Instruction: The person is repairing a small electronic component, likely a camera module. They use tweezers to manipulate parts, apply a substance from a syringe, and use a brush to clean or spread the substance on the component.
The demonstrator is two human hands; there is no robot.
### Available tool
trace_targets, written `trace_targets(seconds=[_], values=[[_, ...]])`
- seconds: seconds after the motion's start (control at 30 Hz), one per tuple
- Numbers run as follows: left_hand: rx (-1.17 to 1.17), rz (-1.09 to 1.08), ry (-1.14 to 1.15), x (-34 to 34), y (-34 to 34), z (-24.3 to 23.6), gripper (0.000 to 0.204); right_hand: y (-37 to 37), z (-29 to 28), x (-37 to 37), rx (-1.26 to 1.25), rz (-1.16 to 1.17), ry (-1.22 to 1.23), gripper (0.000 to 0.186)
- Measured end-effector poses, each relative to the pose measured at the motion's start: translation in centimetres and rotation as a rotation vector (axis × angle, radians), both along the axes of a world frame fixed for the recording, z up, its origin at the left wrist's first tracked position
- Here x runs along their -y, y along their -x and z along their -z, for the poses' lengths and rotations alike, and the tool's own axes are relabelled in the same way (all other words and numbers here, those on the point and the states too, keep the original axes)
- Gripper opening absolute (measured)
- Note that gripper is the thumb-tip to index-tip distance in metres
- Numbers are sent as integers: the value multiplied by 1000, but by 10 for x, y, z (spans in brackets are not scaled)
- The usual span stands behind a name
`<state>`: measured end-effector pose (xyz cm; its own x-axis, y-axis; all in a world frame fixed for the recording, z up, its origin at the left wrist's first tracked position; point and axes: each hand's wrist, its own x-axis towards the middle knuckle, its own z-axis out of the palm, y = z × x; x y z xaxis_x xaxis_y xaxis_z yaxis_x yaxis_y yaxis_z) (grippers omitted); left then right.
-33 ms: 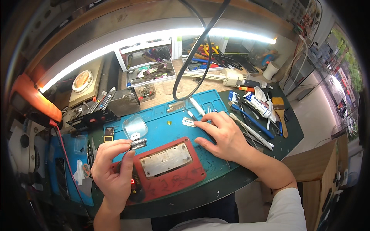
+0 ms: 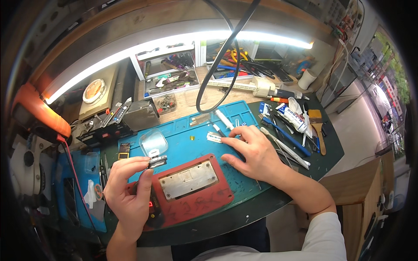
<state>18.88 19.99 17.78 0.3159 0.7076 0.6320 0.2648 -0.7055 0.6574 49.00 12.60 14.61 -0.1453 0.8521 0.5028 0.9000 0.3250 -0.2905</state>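
My left hand [image 2: 129,188] is closed, pinching a small dark and silver metal part [image 2: 157,162] between thumb and fingertips, above the left corner of a red heating plate [image 2: 202,202]. What exactly the part is, I cannot make out. Over the blue mat [image 2: 191,150], my right hand [image 2: 252,152] rests with fingers bent and the thumb held apart. Its index fingertip touches or hovers at the end of a flat razor blade [image 2: 214,137] lying on the mat. A bare metal bed [image 2: 189,179] with screws is set in the red plate's frame.
A clear plastic box [image 2: 153,142] stands behind my left hand. At the right lie a blue brush [image 2: 285,137], a white tube [image 2: 292,120] and tweezers. A black cable loop [image 2: 198,98] hangs over the mat. Tool trays [image 2: 170,82] line the back; an orange tool [image 2: 41,113] is at far left.
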Motion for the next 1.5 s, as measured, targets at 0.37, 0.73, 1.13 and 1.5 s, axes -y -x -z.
trace_targets(seconds=[0.37,0.73,1.13,1.5], values=[[-43,51,-38,-1,2,-1,15,8,-35,-2,-296,74,-128,6],[-48,32,19,2,1,1,12,2,-37,-10,-269,275,-164,14],[-29,9,40,1,1,3,13,-18,-29,29,79,90,358,54],[38,22,32,1,3,2,16,-19,-51,29,-147,118,462,54]])
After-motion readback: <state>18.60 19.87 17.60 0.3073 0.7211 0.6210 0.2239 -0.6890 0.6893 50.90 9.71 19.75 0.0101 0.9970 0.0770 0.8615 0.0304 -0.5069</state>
